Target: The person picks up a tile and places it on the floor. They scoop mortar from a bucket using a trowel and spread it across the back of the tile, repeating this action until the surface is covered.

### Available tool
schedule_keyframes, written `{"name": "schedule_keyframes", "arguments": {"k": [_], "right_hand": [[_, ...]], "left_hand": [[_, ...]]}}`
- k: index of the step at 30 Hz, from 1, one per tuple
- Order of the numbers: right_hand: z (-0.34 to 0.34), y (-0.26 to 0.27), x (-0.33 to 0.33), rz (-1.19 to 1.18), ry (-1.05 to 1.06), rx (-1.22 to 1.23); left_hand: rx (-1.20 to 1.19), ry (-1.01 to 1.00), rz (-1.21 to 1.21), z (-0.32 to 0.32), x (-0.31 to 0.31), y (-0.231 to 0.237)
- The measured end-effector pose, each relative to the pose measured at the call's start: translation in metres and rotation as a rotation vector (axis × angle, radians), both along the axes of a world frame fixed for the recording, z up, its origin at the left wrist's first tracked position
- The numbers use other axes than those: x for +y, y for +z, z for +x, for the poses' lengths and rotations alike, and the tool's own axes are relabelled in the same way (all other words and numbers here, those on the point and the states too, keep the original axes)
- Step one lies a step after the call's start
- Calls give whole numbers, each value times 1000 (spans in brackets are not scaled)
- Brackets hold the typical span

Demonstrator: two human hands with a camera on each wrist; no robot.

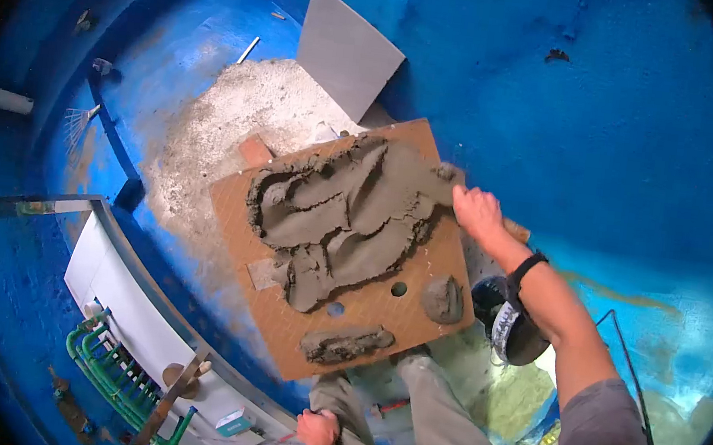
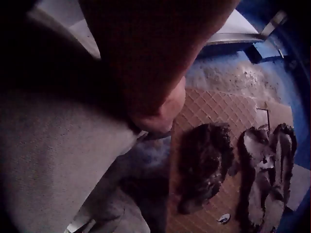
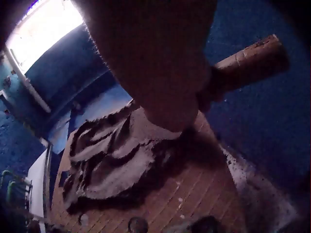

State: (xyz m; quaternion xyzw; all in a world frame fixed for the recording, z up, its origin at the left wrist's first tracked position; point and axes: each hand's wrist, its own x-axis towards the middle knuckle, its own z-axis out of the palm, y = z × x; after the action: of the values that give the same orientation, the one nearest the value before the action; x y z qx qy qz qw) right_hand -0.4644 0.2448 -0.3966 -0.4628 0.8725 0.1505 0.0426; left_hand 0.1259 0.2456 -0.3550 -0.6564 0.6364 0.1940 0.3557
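Observation:
My right hand (image 1: 478, 211) grips the wooden handle (image 3: 252, 60) of a trowel, with the handle's end sticking out behind the fist. The trowel's grey-smeared blade (image 1: 436, 189) lies at the right edge of a spread of wet mortar (image 1: 392, 174), which is folded, ridged and cracked. Under it is a brown grid-textured board (image 1: 275, 336). One mortar lump (image 1: 442, 299) sits at the board's right side, and a longer lump (image 1: 346, 345) lies along the near edge. My left hand (image 1: 319, 431) rests by my left knee, fingers loosely curled, with nothing visible in it.
A dark bucket (image 1: 526, 340) stands right of the board. Beyond the board leans a grey panel (image 1: 344, 52). At the lower left are a white tabletop (image 1: 129, 281) and green pipes (image 1: 90, 360). A curved blue wall (image 1: 628, 121) surrounds the area.

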Motion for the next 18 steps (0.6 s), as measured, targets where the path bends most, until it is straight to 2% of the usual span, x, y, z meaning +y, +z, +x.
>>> {"name": "schedule_keyframes", "arguments": {"k": [5,7,9,11,13,15,16,17,18], "right_hand": [[-44,15,-29,2,-127,-236],[-44,28,-37,122,-337,-589],[-34,20,-12,86,-335,-612],[-18,23,17,252,-153,-734],[15,52,43,227,-246,-694],[33,56,64,220,-349,-715],[44,45,78,113,-303,-672],[53,50,77,116,-298,-669],[65,59,67,146,-488,-825]], "left_hand": [[-30,-7,-27,-5,15,-6],[19,-98,-59,4,24,-9],[-2,-104,-47,-5,24,-3],[-18,-102,-28,-20,21,5],[-18,-56,36,-30,14,12],[-2,-51,26,-22,21,5],[-3,-49,21,-25,19,8],[-3,-45,15,-30,18,9],[-2,-39,15,-32,17,9]]}}
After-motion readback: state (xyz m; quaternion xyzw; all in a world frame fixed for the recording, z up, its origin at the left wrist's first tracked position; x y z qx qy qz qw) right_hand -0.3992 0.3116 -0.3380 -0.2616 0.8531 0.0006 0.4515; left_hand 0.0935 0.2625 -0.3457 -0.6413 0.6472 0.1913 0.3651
